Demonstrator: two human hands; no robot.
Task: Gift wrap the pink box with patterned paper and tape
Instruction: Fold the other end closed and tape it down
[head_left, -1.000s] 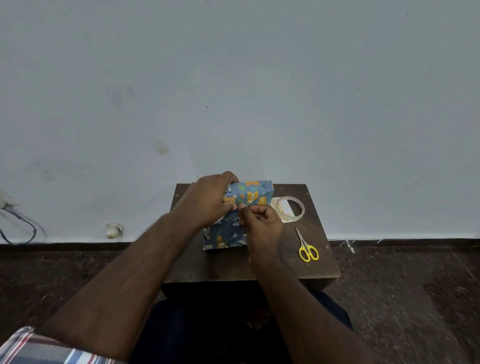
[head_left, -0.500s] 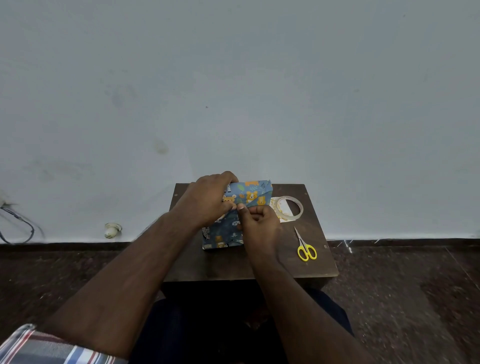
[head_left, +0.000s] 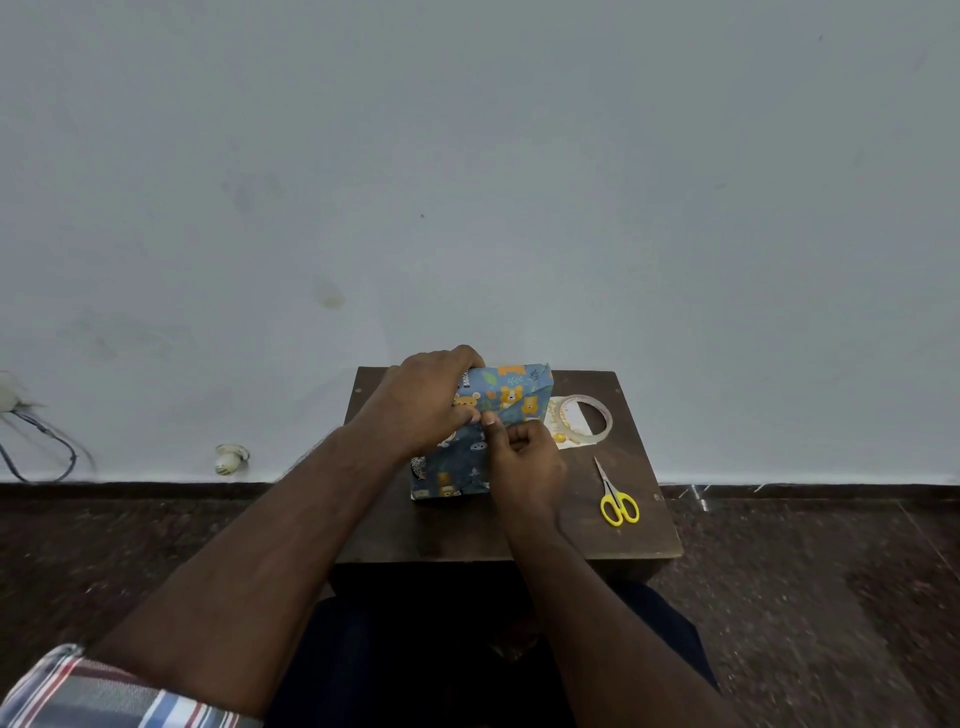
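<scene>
Illumination is dim, even and diffuse, with no glare. Soft shadows fall beneath the table (head_left: 509, 540). Wide-angle distortion bends the skirting line; the floor (head_left: 831, 597) at the lower edges is smeared.

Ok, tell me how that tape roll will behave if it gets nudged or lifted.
The tape roll lies flat on the table, so a nudge would probably slide it rather than roll it. It is a thin open ring, likely light and easy to hook with one finger. Stood on edge, it would probably roll off.
</scene>
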